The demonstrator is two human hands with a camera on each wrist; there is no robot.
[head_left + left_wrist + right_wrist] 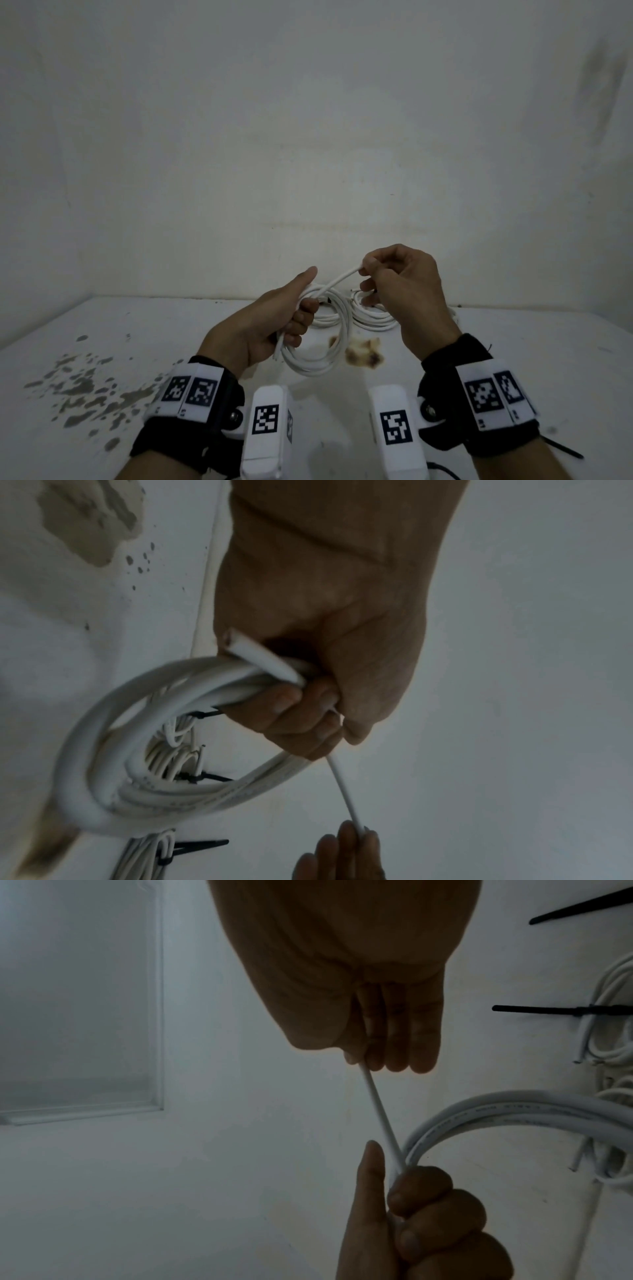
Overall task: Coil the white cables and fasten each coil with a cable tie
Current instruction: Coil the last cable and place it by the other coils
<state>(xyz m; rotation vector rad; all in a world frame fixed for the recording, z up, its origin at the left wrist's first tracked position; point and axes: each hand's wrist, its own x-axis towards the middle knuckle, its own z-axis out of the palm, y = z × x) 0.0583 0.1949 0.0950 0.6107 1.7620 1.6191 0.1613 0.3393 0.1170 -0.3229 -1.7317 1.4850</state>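
Both hands grip one cable: left hand (274,329) clutches its coil (329,342), right hand (400,287) pinches its end.

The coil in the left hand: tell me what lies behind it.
Behind the coil held by the left hand, more white cables lie on the table, some bound with black ties. Their count stays hidden.
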